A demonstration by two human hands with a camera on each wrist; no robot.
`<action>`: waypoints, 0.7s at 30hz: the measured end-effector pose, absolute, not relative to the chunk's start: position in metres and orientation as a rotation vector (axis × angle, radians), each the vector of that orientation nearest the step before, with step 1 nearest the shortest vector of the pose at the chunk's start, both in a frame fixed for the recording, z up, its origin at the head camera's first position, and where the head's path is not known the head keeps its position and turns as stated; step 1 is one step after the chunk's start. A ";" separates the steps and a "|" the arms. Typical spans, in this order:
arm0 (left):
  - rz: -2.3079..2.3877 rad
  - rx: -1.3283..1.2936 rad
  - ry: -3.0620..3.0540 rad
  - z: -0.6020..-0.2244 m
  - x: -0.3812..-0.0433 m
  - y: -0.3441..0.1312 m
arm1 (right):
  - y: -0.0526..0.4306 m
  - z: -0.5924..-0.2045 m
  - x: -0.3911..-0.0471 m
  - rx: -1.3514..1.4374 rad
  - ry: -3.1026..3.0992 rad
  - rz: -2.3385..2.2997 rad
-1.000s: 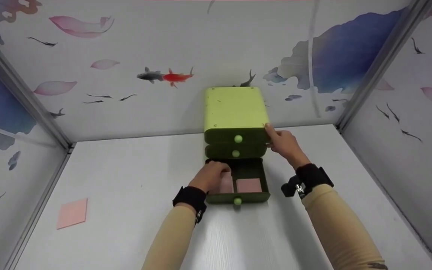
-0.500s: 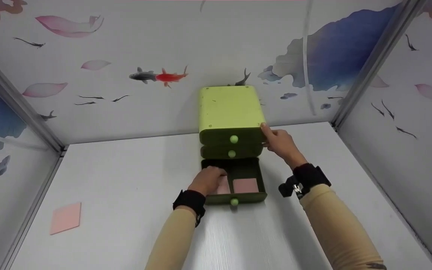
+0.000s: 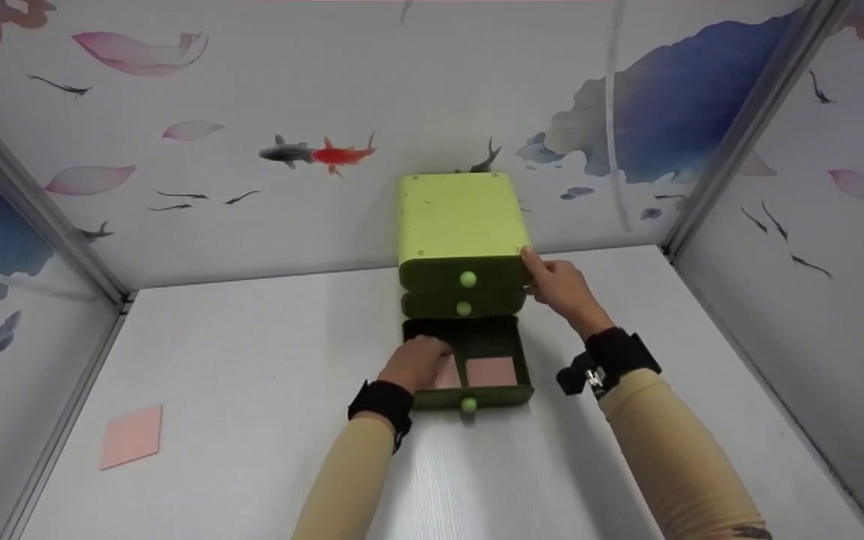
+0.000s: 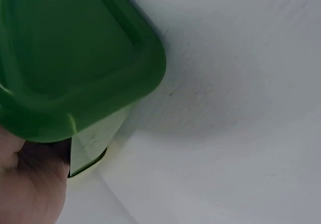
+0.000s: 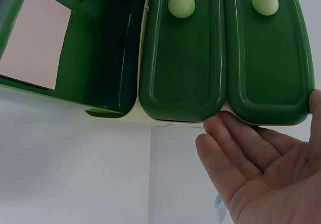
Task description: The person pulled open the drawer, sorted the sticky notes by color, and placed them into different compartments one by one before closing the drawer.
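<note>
A small cabinet with drawers (image 3: 462, 217), light green on top with dark green fronts, stands against the back wall. Its bottom drawer (image 3: 469, 397) is pulled out and divided in two. One pink square card (image 3: 492, 372) lies in the right compartment. My left hand (image 3: 411, 364) reaches into the left compartment, pinching a pink square card (image 3: 447, 372) that shows beside its fingers; the fingertips are mostly hidden. My right hand (image 3: 561, 289) holds the cabinet's front right corner, thumb on the top edge and fingers (image 5: 241, 143) along the side. Another pink square card (image 3: 132, 437) lies on the table at left.
The white table (image 3: 252, 375) meets patterned walls (image 3: 327, 75) at the back and both sides. Above the open drawer, the two upper drawers are closed, each with a round light green knob (image 5: 181, 5).
The view has shifted slightly to the right. My left hand has settled a little inside the drawer, and the card beside it shows less. My right hand stays on the cabinet.
</note>
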State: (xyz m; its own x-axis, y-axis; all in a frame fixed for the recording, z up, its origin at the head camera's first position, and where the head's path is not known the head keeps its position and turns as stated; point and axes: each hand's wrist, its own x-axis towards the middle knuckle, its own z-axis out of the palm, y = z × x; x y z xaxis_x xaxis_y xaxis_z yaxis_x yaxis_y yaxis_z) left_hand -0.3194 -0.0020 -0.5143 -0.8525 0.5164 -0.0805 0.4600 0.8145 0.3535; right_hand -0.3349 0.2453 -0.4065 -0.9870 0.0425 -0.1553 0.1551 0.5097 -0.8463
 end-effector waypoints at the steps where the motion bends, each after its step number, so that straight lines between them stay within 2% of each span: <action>1: 0.486 0.767 2.815 -0.514 -0.319 -0.002 | 0.245 -0.406 -0.335 0.169 2.635 -1.485; 21: 0.587 0.759 2.736 -0.506 -0.316 -0.004 | 0.246 -0.405 -0.334 0.173 2.607 -1.493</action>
